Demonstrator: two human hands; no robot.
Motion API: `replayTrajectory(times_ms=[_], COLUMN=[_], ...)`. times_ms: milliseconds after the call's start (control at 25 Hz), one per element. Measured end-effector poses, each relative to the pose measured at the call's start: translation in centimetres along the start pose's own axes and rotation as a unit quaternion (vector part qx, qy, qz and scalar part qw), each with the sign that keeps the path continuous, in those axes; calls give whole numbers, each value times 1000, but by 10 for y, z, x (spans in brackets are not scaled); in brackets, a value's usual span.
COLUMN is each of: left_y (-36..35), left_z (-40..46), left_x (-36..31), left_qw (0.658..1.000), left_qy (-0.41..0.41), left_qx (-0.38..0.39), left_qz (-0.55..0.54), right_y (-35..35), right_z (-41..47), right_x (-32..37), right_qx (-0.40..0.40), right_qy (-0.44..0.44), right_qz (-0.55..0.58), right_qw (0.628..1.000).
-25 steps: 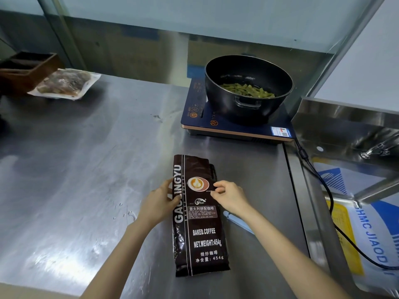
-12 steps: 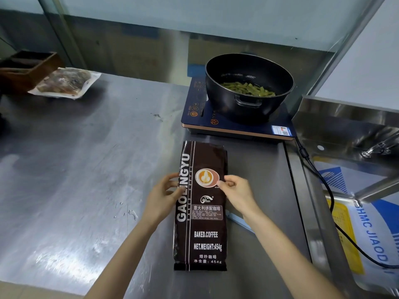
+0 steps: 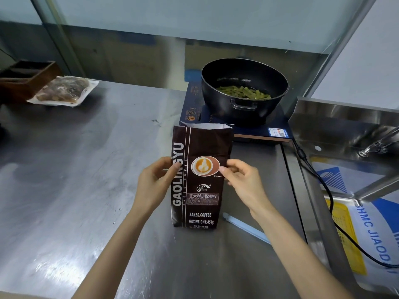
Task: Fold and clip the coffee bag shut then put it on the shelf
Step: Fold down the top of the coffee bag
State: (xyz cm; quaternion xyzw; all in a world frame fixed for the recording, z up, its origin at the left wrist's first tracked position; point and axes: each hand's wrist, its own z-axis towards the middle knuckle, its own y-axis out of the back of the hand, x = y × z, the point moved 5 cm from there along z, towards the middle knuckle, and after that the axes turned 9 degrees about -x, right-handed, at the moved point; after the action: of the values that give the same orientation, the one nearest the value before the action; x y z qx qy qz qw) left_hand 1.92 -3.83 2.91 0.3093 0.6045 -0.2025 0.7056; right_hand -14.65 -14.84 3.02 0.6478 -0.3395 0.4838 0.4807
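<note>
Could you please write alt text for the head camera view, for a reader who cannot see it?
Both hands, left hand and right hand, hold a dark coffee bag upright on a steel counter, its top open. A pale blue clip lies beside it.

I see a dark brown coffee bag [image 3: 201,180] with white lettering and an orange-and-white latte emblem; at my one o'clock, a black pot [image 3: 244,91].

My right forearm covers the middle of the pale blue clip [image 3: 246,227] at lower centre. My left thumb hides a letter on the coffee bag [image 3: 201,180] — its smallest print is unreadable. The wooden box [image 3: 28,77] — upper left — runs off the frame edge.
</note>
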Motion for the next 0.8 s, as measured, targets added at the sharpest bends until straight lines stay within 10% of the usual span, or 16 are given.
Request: replayTrajectory(times_ms=[800], left_y=[9], left_z=[8], left_x=[-11], left_qw=[997], left_qy=[-40], left_qx=[-29], left_qz=[-54], right_y=[13], right_z=[3], right_x=[19], right_qx=[-86], right_qy=[81], right_qz=[-51], right_qw=[992])
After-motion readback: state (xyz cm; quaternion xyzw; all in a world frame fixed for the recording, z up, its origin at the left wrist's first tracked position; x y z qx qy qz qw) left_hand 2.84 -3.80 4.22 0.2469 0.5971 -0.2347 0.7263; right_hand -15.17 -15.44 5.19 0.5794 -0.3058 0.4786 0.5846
